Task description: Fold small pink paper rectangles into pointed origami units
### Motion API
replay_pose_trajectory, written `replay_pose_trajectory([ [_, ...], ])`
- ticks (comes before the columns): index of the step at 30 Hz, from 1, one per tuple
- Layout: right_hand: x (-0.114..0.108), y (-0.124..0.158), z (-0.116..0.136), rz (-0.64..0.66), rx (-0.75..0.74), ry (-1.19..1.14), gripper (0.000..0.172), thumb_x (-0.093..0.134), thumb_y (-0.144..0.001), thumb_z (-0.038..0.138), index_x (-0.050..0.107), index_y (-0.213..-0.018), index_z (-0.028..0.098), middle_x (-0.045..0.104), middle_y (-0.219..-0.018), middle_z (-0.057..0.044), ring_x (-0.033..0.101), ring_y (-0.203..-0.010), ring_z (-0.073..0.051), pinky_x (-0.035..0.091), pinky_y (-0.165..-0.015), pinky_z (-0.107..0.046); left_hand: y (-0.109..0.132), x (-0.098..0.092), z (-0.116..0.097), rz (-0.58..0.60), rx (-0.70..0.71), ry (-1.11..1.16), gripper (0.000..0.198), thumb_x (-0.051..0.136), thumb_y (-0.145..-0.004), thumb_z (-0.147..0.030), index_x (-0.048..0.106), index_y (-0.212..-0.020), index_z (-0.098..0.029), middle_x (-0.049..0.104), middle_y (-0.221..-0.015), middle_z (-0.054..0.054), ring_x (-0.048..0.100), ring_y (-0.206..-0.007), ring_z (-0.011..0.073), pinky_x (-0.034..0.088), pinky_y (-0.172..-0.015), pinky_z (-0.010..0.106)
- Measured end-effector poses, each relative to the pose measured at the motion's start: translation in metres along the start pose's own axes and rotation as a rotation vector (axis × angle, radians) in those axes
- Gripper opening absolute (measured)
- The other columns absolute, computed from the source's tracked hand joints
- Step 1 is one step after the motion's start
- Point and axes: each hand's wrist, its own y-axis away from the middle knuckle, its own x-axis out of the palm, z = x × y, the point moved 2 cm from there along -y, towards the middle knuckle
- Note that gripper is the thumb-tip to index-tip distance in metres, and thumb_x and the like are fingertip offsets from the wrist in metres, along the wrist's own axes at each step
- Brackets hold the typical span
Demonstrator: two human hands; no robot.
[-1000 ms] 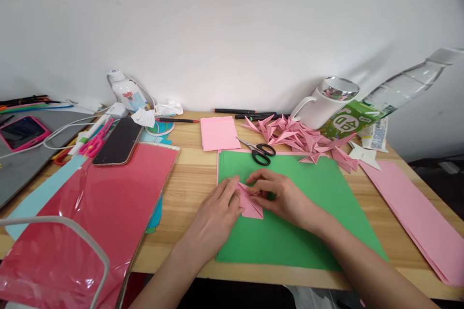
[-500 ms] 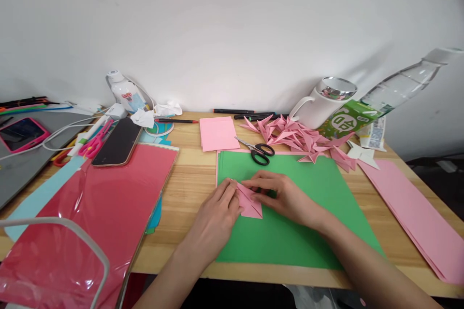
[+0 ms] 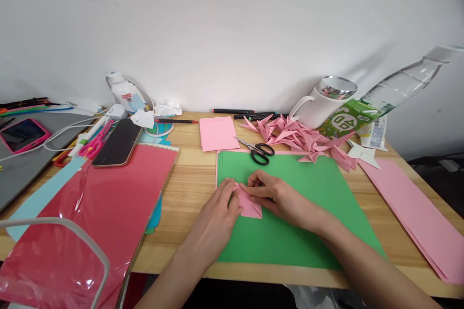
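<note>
A small, partly folded piece of pink paper (image 3: pixel 250 208) lies on the green paper sheets (image 3: pixel 290 246), with creases and a pointed corner showing. My left hand (image 3: pixel 219 212) grips its left edge, fingers bent and close together. From the right, my right hand (image 3: pixel 277 195) has thumb and fingers closed on the upper part of the same paper. The fingertips of both hands nearly meet at its top corner and hide that spot. Just beyond the hands, black-handled scissors (image 3: pixel 261 153) rest on the far edge of the green sheets.
Behind are a pink square stack (image 3: pixel 218 133), a pile of folded pink pieces (image 3: pixel 300 137), a white mug (image 3: pixel 324 101) and a clear bottle (image 3: pixel 406 82). Pink strips (image 3: pixel 416 217) lie right. At left, a phone (image 3: pixel 118 144) rests on a red plastic-wrapped pack (image 3: pixel 108 203).
My right hand's fingers have slid slightly left and pressed down along the pink paper's upper edge. My left hand has barely moved.
</note>
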Motion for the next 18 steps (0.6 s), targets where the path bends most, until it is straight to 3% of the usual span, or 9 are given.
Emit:
replay_pose_trajectory([
  [11, -0.0022, -0.0005, 0.0052, 0.018, -0.008, 0.156, 0.025, 0.041, -0.091, 0.016, 0.066, -0.092, 0.018, 0.051, -0.088, -0.007, 0.05, -0.075, -0.014, 0.044, -0.066, -0.027, -0.0021, -0.0035, -0.0018, 0.023, 0.075, -0.127, 0.027, 0.036, -0.092, -0.018, 0.051, -0.111, -0.006, 0.056, -0.12, 0.018, 0.045, -0.123, 0.0261, 0.043, -0.1, 0.039],
  [18, -0.0021, 0.0005, 0.0049, -0.018, -0.023, 0.169, 0.025, 0.042, -0.09, 0.015, 0.066, -0.093, 0.02, 0.051, -0.088, -0.006, 0.05, -0.073, -0.014, 0.044, -0.064, -0.025, 0.0006, 0.0007, -0.0029, -0.029, 0.121, -0.247, 0.033, 0.031, -0.093, -0.017, 0.048, -0.118, -0.002, 0.054, -0.125, 0.021, 0.039, -0.127, 0.0265, 0.044, -0.099, 0.04],
])
